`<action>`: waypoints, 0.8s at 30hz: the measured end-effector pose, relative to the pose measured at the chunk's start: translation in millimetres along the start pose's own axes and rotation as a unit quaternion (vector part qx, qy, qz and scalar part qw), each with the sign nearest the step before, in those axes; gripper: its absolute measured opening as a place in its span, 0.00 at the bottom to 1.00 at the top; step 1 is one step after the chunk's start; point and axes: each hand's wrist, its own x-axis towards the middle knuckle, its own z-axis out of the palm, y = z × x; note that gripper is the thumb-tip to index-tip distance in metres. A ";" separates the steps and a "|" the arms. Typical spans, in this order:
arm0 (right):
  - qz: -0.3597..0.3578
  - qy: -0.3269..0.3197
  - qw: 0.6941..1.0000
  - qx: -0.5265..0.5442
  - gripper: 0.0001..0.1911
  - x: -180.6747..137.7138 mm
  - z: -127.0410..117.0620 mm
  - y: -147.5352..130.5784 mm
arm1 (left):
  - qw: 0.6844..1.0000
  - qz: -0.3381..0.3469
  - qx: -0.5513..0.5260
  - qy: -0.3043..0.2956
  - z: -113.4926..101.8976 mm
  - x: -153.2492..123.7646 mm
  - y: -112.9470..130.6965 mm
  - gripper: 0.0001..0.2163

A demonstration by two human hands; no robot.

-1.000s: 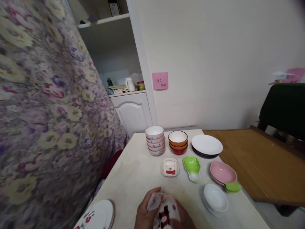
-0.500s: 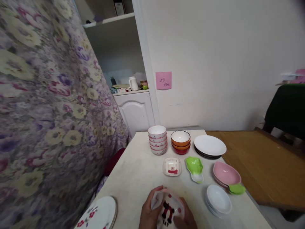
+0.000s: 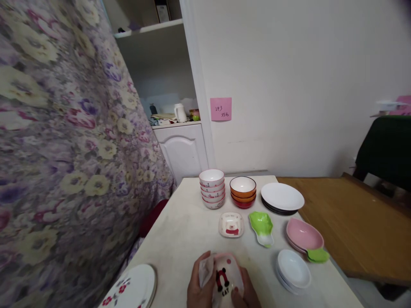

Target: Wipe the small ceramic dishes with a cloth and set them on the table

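Note:
A small rounded dish (image 3: 229, 273) with a pink rim, pink dots and a red-and-black cat picture is held above the near edge of the table. My right hand (image 3: 246, 293) grips its right side, thumb on the inner face. At the dish's left edge, my left hand (image 3: 199, 284) is closed on a crumpled white cloth or tissue (image 3: 206, 271), pressed against the rim. Just beyond my hands lies a square dish (image 3: 231, 225) with a bear picture, and to its right a green cabbage-shaped dish (image 3: 261, 228).
Bowls with red rims (image 3: 212, 188) and brown-and-red bowls (image 3: 243, 192) stand stacked at the back. White plates (image 3: 282, 196), pink dishes (image 3: 305, 234) and small white bowls (image 3: 294, 269) line the right. Flowered plates (image 3: 135, 284) lie front left. A floral curtain (image 3: 73, 149) hangs left.
Between my hands the dish has turned and tilted, showing more of its inner face. The cloth in my left hand has shifted left to the rim.

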 end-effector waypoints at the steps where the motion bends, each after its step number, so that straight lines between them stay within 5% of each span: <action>1: 0.005 -0.008 1.000 0.011 0.22 0.5 -2.8 -1.9 | 1.000 0.003 -0.003 -0.029 0.2 0.5 0.6 0.26; 8: -0.005 -0.108 0.994 -0.021 0.22 12.0 -17.6 4.7 | 0.972 -0.017 -0.021 -0.232 -6.1 18.2 5.8 0.20; 11: -0.003 -0.062 0.998 -0.032 0.20 13.3 -13.6 9.6 | 0.977 -0.024 -0.035 -0.207 -8.9 21.4 0.3 0.23; 14: 0.012 0.004 1.000 -0.008 0.23 9.3 -4.7 6.4 | 0.995 -0.001 -0.037 -0.096 -8.1 14.5 -6.8 0.26; 17: -0.027 -0.004 0.999 0.019 0.28 2.6 3.4 -1.2 | 0.999 0.015 -0.029 -0.017 -4.1 2.0 -6.3 0.27; 24: -0.099 -0.107 0.989 0.025 0.30 1.4 -3.4 -14.3 | 0.983 -0.018 -0.014 -0.182 -1.1 1.8 21.1 0.17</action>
